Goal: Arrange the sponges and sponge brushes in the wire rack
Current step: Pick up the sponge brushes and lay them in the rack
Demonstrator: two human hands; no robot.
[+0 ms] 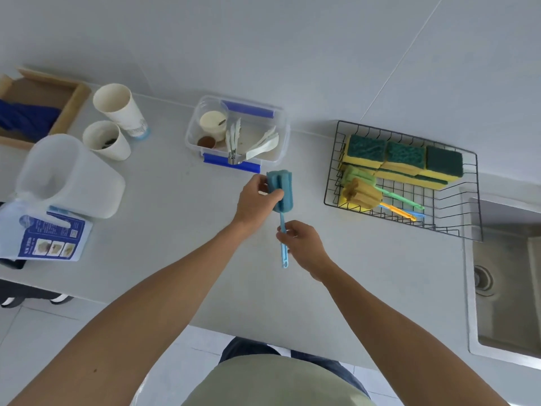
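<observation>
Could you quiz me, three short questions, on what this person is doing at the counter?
1. True or false: the blue sponge brush already lies in the wire rack.
2. Which part of that brush does the left hand grip? A) its sponge head B) its handle C) nothing
3. Fill in: the sponge brushes already in the rack are green and ____.

Key
1. False: both hands hold it above the counter, left of the rack.
2. A; the right hand pinches the handle.
3. Yellow; the scouring sponges sit behind them.
</observation>
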